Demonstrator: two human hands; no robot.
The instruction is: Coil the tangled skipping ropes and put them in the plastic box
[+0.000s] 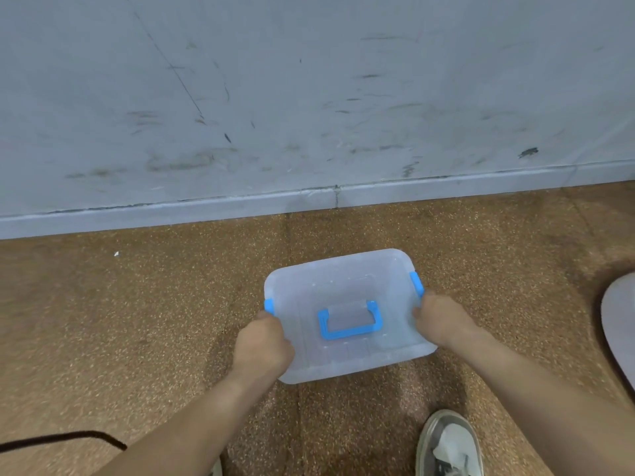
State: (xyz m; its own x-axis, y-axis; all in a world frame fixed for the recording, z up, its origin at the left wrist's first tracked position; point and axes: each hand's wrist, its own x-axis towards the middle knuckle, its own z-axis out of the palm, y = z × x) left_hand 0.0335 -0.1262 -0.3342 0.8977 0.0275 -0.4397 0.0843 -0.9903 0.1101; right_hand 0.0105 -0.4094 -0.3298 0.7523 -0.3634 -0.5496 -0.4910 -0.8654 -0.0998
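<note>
Fingers [264, 317] of left hand [263, 345] curled round the left short side of the plastic box [343, 280], just beside its blue latch [268, 305]; right hand [439, 321] gripping the opposite side likewise, beside the other blue latch [416, 282]. Closed on top, blue handle [350, 331] in the middle. Near scuffed wall [309, 97], over speckled brown floor [137, 321]; resting or lifted, cannot tell. Black cord [68, 438] well apart, lower left.

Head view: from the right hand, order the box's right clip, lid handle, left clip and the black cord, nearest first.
1. Right clip, beside the right hand.
2. Lid handle, centre of the plastic box.
3. Left clip, by the left hand.
4. Black cord, floor, far left.
</note>
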